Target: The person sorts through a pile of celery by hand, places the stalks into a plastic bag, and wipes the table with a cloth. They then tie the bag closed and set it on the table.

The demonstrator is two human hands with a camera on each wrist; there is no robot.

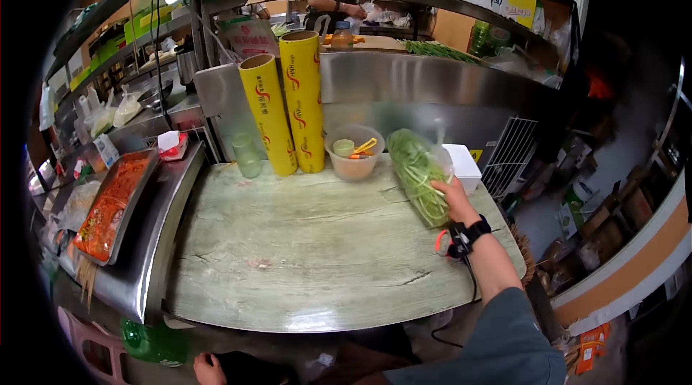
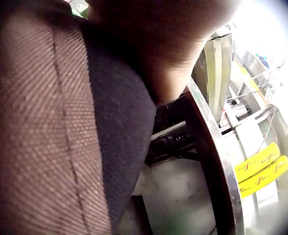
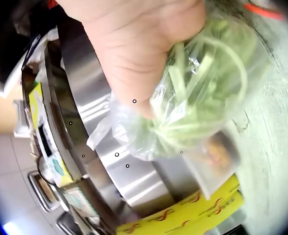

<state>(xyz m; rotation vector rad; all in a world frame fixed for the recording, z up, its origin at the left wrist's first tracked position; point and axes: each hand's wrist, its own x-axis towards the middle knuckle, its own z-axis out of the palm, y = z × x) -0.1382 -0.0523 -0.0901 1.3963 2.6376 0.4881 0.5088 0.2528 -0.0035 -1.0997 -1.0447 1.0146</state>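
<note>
My right hand (image 1: 454,199) grips a clear plastic bag of leafy greens (image 1: 417,172) at the right side of the table (image 1: 288,255). In the right wrist view the thumb side of that hand presses into the bag, and pale stems show through the plastic; most fingers are hidden. Beside the bag stands a white box (image 1: 463,169), and an orange loop (image 1: 442,242) lies by the wrist strap. Low in the head view, my left hand (image 1: 209,369) rests near the dark-clothed lap below the table edge, loosely curled with nothing in it.
Two tall yellow rolls (image 1: 268,118) and a green glass (image 1: 247,158) stand at the table's back. A plastic tub (image 1: 353,167) there holds a cup and an orange tool. On the left steel counter lies a tray of red food (image 1: 112,205). Shelves (image 1: 432,60) rise behind.
</note>
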